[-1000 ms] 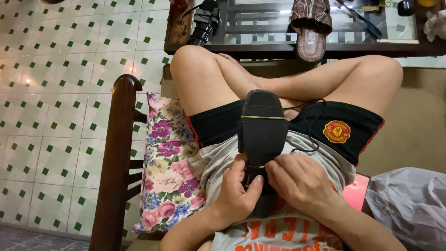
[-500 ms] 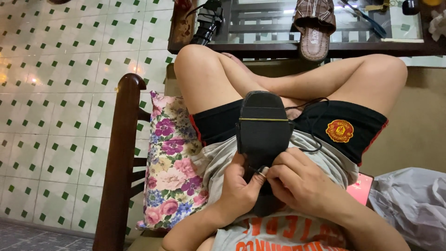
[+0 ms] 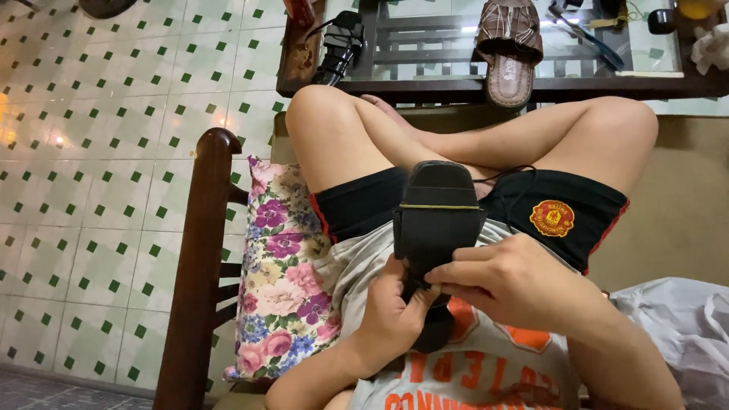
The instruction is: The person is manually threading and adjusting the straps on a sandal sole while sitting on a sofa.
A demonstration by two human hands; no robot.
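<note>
Basically both hands clamp the black sandal [image 3: 437, 220] sole-up over the lap: left hand [image 3: 391, 307] grips its lower left edge, right hand [image 3: 505, 281] pinches across its narrow middle, sandal's wide end sticking out beyond both grips.

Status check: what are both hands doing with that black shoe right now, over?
Left hand grips the black shoe, sole up, over the lap. Right hand pinches at its middle, fingertips on the sole. Nothing blocks; brown sandal sits apart on the glass table.
</note>
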